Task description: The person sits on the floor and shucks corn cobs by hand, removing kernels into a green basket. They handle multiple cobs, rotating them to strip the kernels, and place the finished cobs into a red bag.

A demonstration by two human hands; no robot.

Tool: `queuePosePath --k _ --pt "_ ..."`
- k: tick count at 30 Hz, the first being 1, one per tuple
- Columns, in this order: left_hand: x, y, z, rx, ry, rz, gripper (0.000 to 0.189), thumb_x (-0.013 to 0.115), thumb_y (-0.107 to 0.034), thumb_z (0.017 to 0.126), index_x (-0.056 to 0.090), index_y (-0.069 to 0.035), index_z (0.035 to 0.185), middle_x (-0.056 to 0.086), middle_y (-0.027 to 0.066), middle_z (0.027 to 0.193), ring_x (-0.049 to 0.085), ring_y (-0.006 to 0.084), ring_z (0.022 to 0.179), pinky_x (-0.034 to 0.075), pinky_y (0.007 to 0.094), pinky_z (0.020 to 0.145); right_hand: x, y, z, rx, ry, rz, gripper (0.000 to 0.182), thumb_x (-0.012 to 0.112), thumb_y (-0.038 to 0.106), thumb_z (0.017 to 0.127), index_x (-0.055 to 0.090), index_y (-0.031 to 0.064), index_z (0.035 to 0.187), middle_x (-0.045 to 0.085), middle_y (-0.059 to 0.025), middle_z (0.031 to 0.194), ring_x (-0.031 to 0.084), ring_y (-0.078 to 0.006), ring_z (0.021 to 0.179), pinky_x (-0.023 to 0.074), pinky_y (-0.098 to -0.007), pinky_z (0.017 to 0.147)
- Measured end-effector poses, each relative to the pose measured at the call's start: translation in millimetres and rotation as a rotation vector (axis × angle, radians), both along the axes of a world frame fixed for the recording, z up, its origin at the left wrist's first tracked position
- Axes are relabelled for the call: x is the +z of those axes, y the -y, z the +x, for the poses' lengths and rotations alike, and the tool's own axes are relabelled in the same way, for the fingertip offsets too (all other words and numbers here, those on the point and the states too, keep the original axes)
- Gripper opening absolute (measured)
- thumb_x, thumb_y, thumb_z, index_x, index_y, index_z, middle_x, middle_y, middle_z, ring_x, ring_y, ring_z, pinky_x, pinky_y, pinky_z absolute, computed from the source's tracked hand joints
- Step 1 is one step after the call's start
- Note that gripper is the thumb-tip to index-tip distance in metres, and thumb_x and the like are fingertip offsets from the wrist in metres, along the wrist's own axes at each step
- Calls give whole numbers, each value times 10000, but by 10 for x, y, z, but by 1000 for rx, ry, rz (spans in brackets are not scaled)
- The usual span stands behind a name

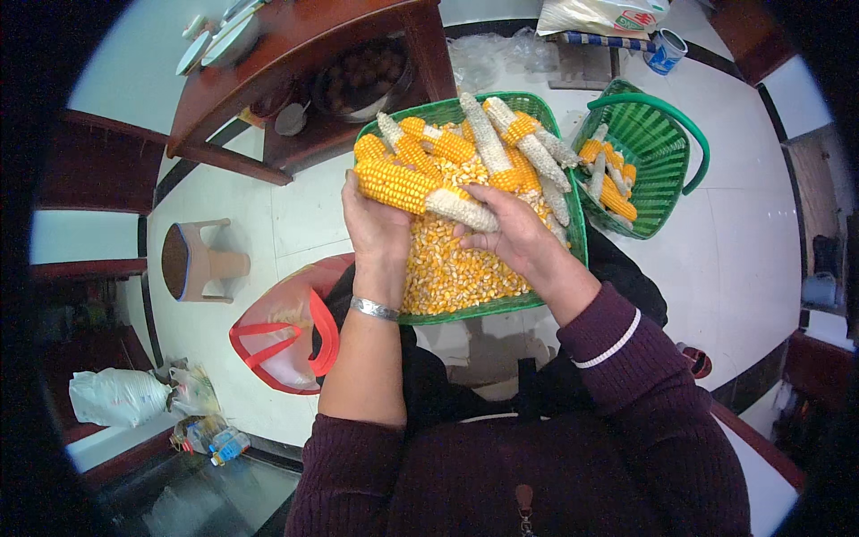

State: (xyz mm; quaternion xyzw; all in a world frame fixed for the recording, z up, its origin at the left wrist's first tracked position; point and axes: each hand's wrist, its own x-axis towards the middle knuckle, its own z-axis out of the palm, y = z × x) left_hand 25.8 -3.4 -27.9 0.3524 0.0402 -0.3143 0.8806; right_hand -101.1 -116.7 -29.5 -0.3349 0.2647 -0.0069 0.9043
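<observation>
Above a green woven basket (493,314), my left hand (378,225) grips a partly shelled corn cob (396,186) by its end still covered in yellow kernels. My right hand (513,231) is at the cob's bare whitish end, its thumb along the edge of the kernels and the fingers curled beneath. Loose corn kernels (456,268) fill the near part of the basket. Several partly shelled cobs (483,134) lie across its far side, some with bare ends poking over the right rim.
To the right stands a green handled basket (661,161) with more cobs. A red-trimmed bag (278,335) leans by my left leg. Further left is a plastic stool (208,262). A wooden table (302,60) rises at the far left, and a blue-and-white can (666,52) stands far right.
</observation>
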Motion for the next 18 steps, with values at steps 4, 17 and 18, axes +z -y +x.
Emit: queuePosePath --k 4,17,18 --pt "106 5 -21 24 -38 51 479 413 -374 893 421 0 1191 478 149 1213 443 281 1144 316 436 1001 61 83 -17 -117 96 -55 319 465 256 898 512 8 1091 599 -87 938 590 -153 725 505 -258 593" --pt "196 -128 -298 -775 381 390 381 571 -195 844 468 13 1146 610 98 906 594 143 723 485 242 607 87 359 28 -316 227 -215 351 373 361 943 529 59 1031 607 -65 947 553 -97 756 436 -218 638" --pt "197 -116 -332 -795 412 396 389 598 -172 833 469 16 1148 613 90 895 588 132 712 478 235 610 94 346 25 -327 222 -234 355 376 368 941 528 59 1027 605 -57 923 552 -96 750 432 -215 632"
